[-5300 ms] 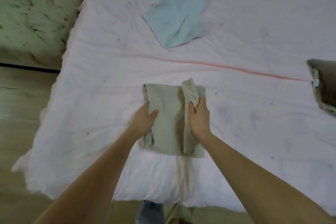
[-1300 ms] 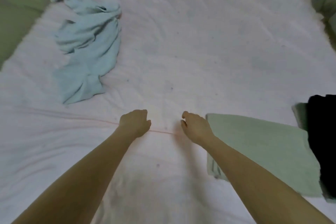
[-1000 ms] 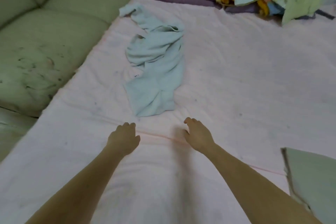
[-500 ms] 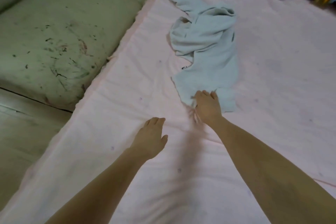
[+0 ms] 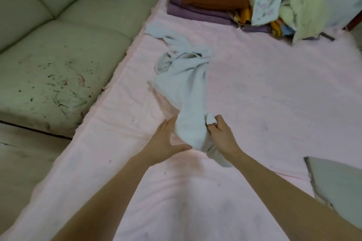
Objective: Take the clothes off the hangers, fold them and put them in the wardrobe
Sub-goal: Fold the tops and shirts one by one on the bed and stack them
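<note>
while the right hand (image 5: 220, 135) pinches the near end of the pale blue garment (image 5: 186, 88) and the left hand (image 5: 166, 141) rests flat-fingered against it, its length trails away up the pink bedcover (image 5: 264, 88).

Two bare, sleeveless forearms (image 5: 109, 191)

A pale green tufted sofa (image 5: 58, 31), its seat cushion scuffed with dark marks, stands just left of the bed. A pink sheet (image 5: 264, 88) covers the bed (image 5: 195, 201).
</note>
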`<action>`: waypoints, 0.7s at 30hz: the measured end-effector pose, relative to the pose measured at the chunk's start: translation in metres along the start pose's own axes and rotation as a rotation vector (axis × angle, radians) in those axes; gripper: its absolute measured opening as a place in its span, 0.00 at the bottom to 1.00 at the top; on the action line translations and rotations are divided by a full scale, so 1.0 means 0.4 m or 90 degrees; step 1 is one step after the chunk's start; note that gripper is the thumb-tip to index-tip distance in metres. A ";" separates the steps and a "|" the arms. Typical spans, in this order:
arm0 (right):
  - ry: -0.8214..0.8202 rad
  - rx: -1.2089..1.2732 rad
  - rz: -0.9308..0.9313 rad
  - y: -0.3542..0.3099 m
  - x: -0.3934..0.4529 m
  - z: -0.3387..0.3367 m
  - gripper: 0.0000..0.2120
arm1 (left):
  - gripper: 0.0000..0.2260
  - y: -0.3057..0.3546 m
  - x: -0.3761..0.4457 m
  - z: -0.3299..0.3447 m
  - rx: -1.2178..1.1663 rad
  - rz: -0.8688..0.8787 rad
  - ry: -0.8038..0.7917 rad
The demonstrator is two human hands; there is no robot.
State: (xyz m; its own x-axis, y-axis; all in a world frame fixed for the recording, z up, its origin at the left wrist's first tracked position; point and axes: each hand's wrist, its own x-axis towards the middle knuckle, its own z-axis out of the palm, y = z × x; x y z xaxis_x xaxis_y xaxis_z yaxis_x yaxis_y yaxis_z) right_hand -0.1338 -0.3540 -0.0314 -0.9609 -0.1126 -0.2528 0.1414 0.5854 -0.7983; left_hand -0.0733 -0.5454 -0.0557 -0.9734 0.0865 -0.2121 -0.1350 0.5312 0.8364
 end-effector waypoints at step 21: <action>0.015 -0.256 0.056 0.177 -0.842 -0.682 0.16 | 0.06 0.713 -0.619 0.309 0.331 0.146 -0.234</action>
State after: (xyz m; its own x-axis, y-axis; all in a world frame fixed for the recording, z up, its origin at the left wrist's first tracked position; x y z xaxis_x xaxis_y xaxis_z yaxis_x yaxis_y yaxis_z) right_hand 0.1348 -0.0554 0.1464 -0.9549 -0.0325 -0.2950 0.1241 0.8593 -0.4962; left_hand 0.1519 -0.3112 0.1727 -0.8282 0.4779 -0.2927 0.2643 0.7937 0.5480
